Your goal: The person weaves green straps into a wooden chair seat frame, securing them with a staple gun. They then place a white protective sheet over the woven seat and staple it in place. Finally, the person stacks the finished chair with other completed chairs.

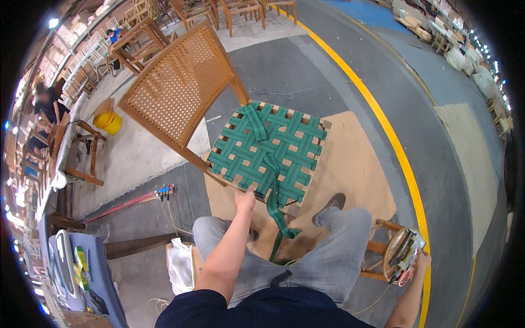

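A wooden chair (238, 94) with a woven cane backrest (178, 82) stands tilted before me. Green webbing (284, 146) is interlaced across its seat frame, and a loose strap (275, 205) hangs over the front edge between my knees. My left hand (245, 200) is closed on the near side of the seat frame; its fingertips are partly hidden. Far to the right, my right hand (422, 261) is closed around the end of a silver-grey tool (416, 240) at a small wooden stool (387, 261). Red-handled scissors (404, 277) lie beside that tool.
A brown cardboard sheet (358, 158) lies under the chair. To the left are a blue padded seat (101, 262) with packets on it, a yellow bucket (108, 122) and an air hose (170, 216). Wooden chairs (240, 12) stand behind. A person (50, 109) works at far left.
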### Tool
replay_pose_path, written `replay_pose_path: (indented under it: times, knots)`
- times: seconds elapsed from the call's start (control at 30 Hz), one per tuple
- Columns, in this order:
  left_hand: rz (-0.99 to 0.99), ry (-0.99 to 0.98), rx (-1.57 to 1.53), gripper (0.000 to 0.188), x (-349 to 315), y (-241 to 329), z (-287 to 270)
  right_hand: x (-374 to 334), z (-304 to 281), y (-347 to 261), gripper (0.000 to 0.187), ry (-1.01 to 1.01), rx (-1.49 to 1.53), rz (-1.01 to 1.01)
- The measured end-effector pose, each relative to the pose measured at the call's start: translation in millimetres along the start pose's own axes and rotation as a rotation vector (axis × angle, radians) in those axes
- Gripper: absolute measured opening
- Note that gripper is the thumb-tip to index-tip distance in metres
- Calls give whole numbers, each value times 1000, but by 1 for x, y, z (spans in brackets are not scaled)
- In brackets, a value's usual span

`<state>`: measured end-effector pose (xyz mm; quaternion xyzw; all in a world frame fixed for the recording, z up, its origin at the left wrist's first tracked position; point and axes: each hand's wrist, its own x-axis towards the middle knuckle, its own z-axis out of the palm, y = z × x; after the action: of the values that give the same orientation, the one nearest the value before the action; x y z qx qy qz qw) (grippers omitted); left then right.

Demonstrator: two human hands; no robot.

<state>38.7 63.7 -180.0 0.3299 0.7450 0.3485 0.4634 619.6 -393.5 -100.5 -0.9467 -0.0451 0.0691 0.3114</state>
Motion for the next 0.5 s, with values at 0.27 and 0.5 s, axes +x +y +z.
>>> replay_pose_path:
  times: [0.27, 0.5]
  knots:
    - [339, -303, 821, 65, -28, 63, 35, -76, 69, -138, 38, -252, 367, -359]
    - [-185, -875, 95, 53, -152, -7, 40, -214, 231, -267, 45, -1163, 385, -123]
